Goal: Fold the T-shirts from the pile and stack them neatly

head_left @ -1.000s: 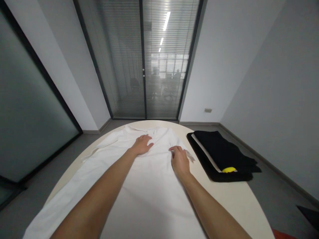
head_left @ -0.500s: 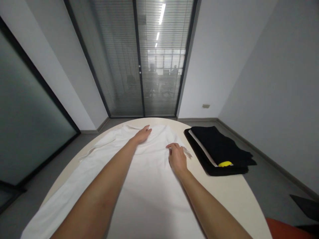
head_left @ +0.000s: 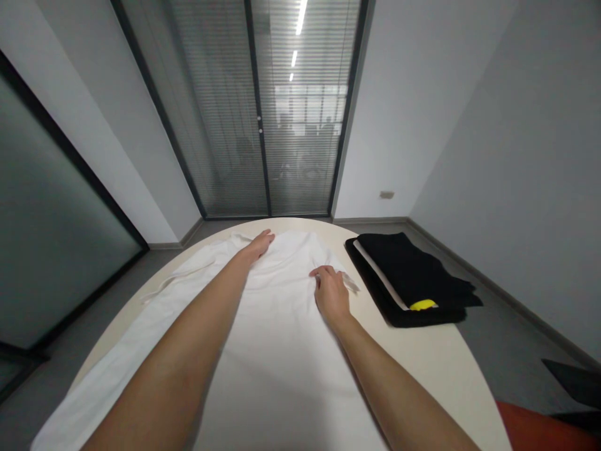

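The head view showed a white shirt spread over the worktop, its far end near the rounded edge, its near part running out of sight. The step in hand, I judged, was laying it flat. The left hand reached over the far end, fingers fairly straight, grasping nothing that I could see. The right hand was curled at the shirt's right side; whether its fingertips pinched cloth I could not tell. The next move seemed to call for light, even pressure, sparing fresh creases. The shirt looked soft, shallowly wrinkled between the hands, smoother nearer the person. A black pile sat apart, to the right.
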Action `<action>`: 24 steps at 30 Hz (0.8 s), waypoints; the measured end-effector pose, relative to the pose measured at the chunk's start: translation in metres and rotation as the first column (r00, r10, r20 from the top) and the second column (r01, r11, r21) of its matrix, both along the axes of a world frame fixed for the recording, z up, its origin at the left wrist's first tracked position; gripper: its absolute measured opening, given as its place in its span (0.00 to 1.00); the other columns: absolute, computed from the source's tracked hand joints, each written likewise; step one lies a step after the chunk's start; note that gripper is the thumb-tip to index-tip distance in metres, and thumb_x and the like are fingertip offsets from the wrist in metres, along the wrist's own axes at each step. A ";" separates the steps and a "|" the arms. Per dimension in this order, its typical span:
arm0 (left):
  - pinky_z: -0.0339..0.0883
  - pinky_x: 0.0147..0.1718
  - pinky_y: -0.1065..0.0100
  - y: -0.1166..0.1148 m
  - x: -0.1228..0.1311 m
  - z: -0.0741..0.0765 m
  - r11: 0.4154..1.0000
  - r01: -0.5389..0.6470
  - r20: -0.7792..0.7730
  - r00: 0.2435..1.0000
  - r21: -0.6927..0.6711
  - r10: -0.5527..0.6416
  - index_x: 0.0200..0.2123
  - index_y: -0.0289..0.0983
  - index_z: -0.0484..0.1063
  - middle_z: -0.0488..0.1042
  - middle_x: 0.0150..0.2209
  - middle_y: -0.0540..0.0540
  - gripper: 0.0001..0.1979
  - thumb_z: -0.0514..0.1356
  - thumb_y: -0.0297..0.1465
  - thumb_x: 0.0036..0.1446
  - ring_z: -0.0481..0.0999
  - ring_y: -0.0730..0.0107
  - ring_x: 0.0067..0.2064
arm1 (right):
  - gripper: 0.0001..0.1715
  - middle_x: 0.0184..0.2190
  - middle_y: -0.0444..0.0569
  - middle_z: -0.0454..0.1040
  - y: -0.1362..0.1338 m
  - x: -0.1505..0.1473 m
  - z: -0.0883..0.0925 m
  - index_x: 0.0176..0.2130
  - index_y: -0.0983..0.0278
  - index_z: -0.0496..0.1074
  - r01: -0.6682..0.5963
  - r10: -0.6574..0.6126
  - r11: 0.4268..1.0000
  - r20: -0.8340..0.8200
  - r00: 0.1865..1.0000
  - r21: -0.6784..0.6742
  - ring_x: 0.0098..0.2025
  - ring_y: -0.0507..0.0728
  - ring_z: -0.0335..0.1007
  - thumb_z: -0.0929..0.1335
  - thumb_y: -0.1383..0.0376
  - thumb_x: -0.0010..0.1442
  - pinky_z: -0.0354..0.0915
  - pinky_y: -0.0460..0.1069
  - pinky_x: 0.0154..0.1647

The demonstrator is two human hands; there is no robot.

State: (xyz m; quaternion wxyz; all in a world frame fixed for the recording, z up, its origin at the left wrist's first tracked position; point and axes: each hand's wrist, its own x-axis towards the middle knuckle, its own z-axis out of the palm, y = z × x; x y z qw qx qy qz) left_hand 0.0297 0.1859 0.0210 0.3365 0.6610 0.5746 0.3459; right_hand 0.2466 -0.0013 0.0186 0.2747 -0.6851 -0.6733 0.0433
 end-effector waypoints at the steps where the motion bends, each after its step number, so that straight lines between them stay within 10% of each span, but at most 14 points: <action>1: 0.72 0.49 0.59 0.000 0.000 0.003 1.000 -0.018 0.051 0.999 -0.004 0.018 0.63 0.33 0.67 0.79 0.48 0.36 0.25 0.54 0.36 0.65 0.80 0.58 0.47 | 0.22 0.49 0.50 0.74 0.000 0.000 0.000 0.45 0.59 0.77 0.001 -0.001 1.000 -0.001 1.000 -0.001 0.48 0.62 0.64 0.60 0.77 0.63 0.63 0.52 0.40; 10: 0.49 0.68 0.54 -0.017 0.008 0.030 0.947 -0.167 0.003 0.985 0.275 0.173 0.62 0.40 0.67 0.61 0.68 0.41 0.27 0.55 0.24 0.59 0.55 0.56 0.70 | 0.22 0.49 0.50 0.74 0.000 0.000 0.001 0.44 0.60 0.76 0.010 -0.009 1.000 -0.026 1.000 0.012 0.46 0.62 0.66 0.60 0.78 0.61 0.64 0.53 0.45; 14: 0.53 0.64 0.47 -0.055 0.021 0.018 0.944 -0.043 -0.499 0.840 0.326 0.211 0.59 0.38 0.68 0.69 0.59 0.35 0.20 0.49 0.30 0.66 0.66 0.49 0.63 | 0.26 0.54 0.53 0.72 0.006 0.004 -0.003 0.48 0.63 0.74 0.014 -0.006 0.998 -0.129 0.992 0.061 0.52 0.60 0.69 0.60 0.80 0.57 0.63 0.54 0.56; 20: 0.41 0.66 0.38 -0.086 0.017 -0.003 0.981 0.074 -0.636 0.770 0.179 0.058 0.60 0.35 0.67 0.64 0.65 0.31 0.23 0.52 0.38 0.66 0.59 0.41 0.68 | 0.29 0.64 0.54 0.67 0.010 0.009 0.001 0.52 0.63 0.72 -0.028 0.062 0.986 -0.206 0.977 0.165 0.64 0.58 0.63 0.59 0.79 0.56 0.56 0.57 0.66; 24: 0.44 0.68 0.52 -0.107 0.014 0.004 0.954 0.202 -0.652 0.758 0.219 -0.011 0.62 0.39 0.66 0.62 0.68 0.39 0.22 0.49 0.35 0.68 0.58 0.54 0.69 | 0.26 0.57 0.52 0.75 0.002 0.005 0.017 0.51 0.59 0.74 -0.093 0.101 0.982 -0.038 0.994 0.162 0.58 0.62 0.69 0.62 0.77 0.58 0.38 0.71 0.68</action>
